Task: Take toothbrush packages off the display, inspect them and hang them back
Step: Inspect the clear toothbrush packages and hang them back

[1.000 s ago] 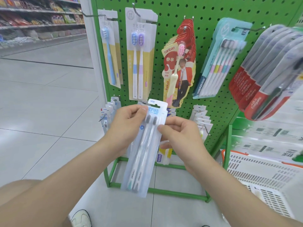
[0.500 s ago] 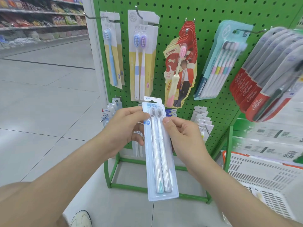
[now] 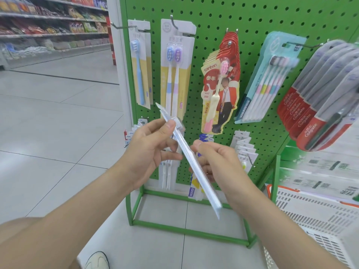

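I hold a two-brush toothbrush package (image 3: 202,183) in pale blue card in front of the green pegboard display (image 3: 250,20). It is turned edge-on to me and slants from upper left to lower right. My left hand (image 3: 149,148) pinches it near the brush heads with the thumb on top. My right hand (image 3: 215,162) grips its middle from the right side. Other packages hang on hooks above: a single blue brush (image 3: 138,68), a yellow two-pack (image 3: 175,66), red Canban cards (image 3: 219,84), a teal multi-pack (image 3: 266,80) and red Colgate packs (image 3: 318,98).
Lower hooks carry more small packages (image 3: 243,150) behind my hands. A white and orange shopping basket (image 3: 310,214) stands at the lower right. The rack's green floor frame (image 3: 186,230) rests on grey tiles. Stocked aisle shelves (image 3: 48,26) lie far left. My shoe (image 3: 97,261) shows at the bottom.
The package faced me flat a moment ago; both hands have now rotated it edge-on, its top tipped left. The view has shifted slightly.
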